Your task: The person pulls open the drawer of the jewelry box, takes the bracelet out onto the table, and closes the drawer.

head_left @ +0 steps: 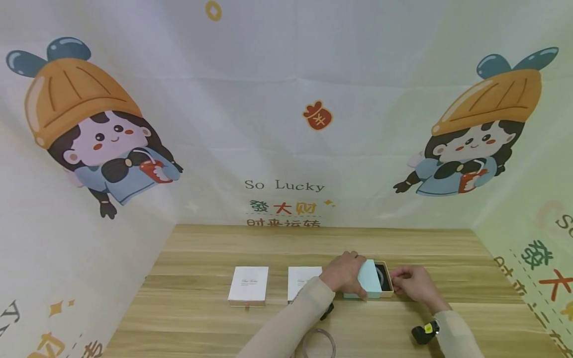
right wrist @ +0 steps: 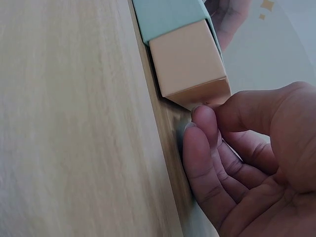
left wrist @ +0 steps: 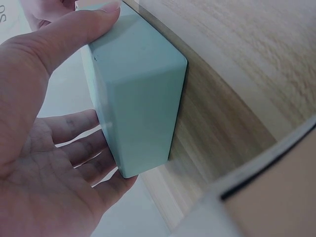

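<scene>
A mint-green box sleeve (head_left: 369, 279) lies on the table with a tan drawer (right wrist: 187, 59) partly out of its right end. Inside the drawer's dark lining shows part of a pale ring-shaped thing (head_left: 380, 276). My left hand (head_left: 343, 272) grips the sleeve, thumb on the near side and fingers on the far side, as the left wrist view shows. At the drawer's outer end, my right hand (head_left: 415, 283) pinches with thumb and fingertips; whatever small tab lies between them is hidden.
Two white-topped boxes stand to the left: one further out (head_left: 248, 284), and one (head_left: 303, 276) partly behind my left forearm. A translucent bangle (head_left: 319, 330) lies near the front beside that forearm. Printed cloth walls (head_left: 286, 159) close off the back and sides of the wooden table (head_left: 197, 248).
</scene>
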A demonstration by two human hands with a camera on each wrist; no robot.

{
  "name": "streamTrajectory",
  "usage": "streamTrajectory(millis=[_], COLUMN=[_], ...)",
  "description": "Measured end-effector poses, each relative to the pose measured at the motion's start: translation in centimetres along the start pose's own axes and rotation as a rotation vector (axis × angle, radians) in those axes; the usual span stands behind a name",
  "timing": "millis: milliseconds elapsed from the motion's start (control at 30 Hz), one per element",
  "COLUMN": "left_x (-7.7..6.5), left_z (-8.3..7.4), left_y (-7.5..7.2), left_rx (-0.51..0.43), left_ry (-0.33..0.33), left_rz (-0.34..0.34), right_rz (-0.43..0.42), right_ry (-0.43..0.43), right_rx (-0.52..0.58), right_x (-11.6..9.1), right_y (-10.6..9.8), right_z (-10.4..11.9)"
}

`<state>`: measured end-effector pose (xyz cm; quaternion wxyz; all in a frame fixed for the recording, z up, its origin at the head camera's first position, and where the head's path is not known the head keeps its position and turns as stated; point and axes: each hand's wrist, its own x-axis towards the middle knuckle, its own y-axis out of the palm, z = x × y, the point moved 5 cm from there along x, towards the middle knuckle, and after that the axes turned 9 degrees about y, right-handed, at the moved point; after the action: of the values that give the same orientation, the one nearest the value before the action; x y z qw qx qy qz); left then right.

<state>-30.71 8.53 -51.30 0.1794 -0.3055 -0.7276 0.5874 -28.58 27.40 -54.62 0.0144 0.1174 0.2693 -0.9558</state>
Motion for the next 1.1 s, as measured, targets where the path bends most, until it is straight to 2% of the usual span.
streamTrajectory(millis=[1100], left_x=[0.0], left_z=[-0.1], left_y=[0.1], left_rx=[0.002], left_ry=[0.009], left_rz=[0.006], right_rz=[-0.002], right_ry=[-0.002], right_rx=[-0.054], right_x=[-0.1], right_y=[-1.5], right_z=[-0.8])
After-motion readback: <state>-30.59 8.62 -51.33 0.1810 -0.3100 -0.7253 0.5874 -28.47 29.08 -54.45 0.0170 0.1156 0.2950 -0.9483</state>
